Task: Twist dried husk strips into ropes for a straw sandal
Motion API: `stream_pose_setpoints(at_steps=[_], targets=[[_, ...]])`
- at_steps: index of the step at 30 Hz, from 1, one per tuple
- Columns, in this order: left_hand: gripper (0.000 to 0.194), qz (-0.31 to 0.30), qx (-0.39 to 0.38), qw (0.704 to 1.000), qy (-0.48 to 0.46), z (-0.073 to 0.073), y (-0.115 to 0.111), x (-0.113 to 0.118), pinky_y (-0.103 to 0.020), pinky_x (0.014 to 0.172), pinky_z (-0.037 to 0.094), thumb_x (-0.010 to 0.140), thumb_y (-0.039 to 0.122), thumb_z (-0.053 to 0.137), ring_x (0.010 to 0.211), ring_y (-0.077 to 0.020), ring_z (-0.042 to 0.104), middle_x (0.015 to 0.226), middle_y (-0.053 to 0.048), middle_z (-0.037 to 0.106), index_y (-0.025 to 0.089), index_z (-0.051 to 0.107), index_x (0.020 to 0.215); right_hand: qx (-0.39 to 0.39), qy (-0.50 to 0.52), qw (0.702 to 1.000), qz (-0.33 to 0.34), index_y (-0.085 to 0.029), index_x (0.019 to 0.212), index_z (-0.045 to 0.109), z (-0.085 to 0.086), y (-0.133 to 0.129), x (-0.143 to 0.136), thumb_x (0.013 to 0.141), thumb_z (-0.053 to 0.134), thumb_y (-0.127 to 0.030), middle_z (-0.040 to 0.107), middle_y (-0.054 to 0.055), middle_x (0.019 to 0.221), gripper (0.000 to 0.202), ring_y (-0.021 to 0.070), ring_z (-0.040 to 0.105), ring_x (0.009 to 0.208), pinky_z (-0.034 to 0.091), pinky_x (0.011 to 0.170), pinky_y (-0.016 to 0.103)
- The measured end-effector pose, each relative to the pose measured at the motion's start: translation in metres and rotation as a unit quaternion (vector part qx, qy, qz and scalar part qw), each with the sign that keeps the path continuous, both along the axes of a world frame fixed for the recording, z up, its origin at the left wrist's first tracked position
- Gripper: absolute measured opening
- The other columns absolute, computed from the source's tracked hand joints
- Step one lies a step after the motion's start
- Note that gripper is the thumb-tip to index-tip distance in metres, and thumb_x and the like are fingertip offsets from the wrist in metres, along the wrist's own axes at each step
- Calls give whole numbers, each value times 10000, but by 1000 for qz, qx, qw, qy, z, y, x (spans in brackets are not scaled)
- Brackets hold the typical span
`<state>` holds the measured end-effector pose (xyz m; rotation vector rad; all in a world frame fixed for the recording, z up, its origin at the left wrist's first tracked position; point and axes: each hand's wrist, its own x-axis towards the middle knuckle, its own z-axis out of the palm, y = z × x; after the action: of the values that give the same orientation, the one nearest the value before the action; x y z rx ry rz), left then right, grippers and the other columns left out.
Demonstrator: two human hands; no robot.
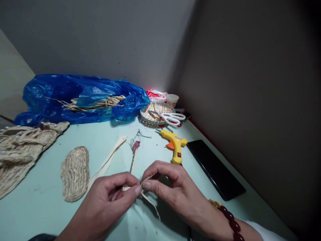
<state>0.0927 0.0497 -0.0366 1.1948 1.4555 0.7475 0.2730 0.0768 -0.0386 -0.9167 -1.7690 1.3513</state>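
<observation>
Straw strip (146,195): pale, thin, flat; loose end curls down toward near edge of table (105,134). It runs up into a braided cord (132,162) held at far end by a pink binder clip (135,146).

Around: oval woven sole (75,173) to L, loose pale strips (110,157) betw. sole & cord, yellow glue gun (175,145) & black phone (215,169) to R; round basket w/ white scissors (172,117) & blue plastic bag (80,97) at far edge. Nothing blocks the strip.

L hand (107,201) & R hand (173,190) both pinch strip, thumb & forefinger tips pressed together, meeting near centre of near edge.
</observation>
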Motion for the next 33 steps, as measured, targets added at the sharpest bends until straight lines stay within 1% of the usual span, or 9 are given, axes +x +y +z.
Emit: stream_pose_setpoints(at_steps=[4,7,11,13,15,18,22,30,33], targets=[[231,-15,7,1000,0,-2,1,1,-236,527,285,701,408,667,599,-142,465,604,16,567,197,676,607,1,8,1000,-22,-167,773,654,-3,-1,-3,869,654,-187,627,-29,763,98,96,564,728,444,698,199],[230,-32,6,999,3,-3,2,-1,-240,540,298,713,412,668,614,-148,484,613,16,577,197,685,632,33,-17,998,-47,-164,762,648,-4,-3,-5,858,650,-161,623,-17,757,96,105,564,716,447,685,216],[217,-60,-5,998,23,-1,3,-3,-236,560,335,730,393,644,585,-140,464,583,31,542,188,688,673,171,-48,981,-78,-156,800,663,-6,-8,-6,850,632,-125,635,19,792,67,139,581,775,446,761,284],[204,-74,-7,996,41,0,5,-4,-237,575,362,734,376,628,599,-149,492,610,20,581,185,680,688,243,-59,965,-83,-168,833,687,-6,-9,-6,842,619,-97,643,33,822,98,153,582,798,440,795,320],[202,-76,-1,996,55,1,5,-3,-246,587,379,740,374,614,622,-166,527,633,7,619,186,677,698,279,-63,955,-79,-181,849,707,-6,-10,-5,843,607,-89,647,45,838,136,157,584,790,453,778,324],[244,-63,0,997,46,0,5,-2,-269,624,403,762,408,588,690,-200,580,693,-17,667,186,683,729,280,-58,956,-67,-179,869,719,-7,-10,-4,841,587,-77,645,62,849,170,151,598,766,490,713,285],[297,-28,-15,999,-2,-4,2,-2,-300,696,429,754,475,602,784,-233,598,729,-20,666,187,669,738,271,-45,959,-68,-163,894,722,-9,-10,-4,840,579,-68,636,70,869,180,138,623,774,517,689,238],[283,12,-43,992,-122,-10,-1,-5,-280,702,431,767,469,674,768,-191,572,758,-11,686,187,694,757,300,-36,951,-63,-127,906,736,-8,-9,-2,793,583,-17,637,94,910,219,134,637,810,524,700,212],[274,20,-53,985,-161,-10,-3,-4,-261,686,428,764,454,699,744,-172,553,752,-10,675,180,711,763,264,-30,961,-71,-146,882,737,-8,-5,-2,807,623,-52,648,78,911,165,138,636,821,518,723,231]])
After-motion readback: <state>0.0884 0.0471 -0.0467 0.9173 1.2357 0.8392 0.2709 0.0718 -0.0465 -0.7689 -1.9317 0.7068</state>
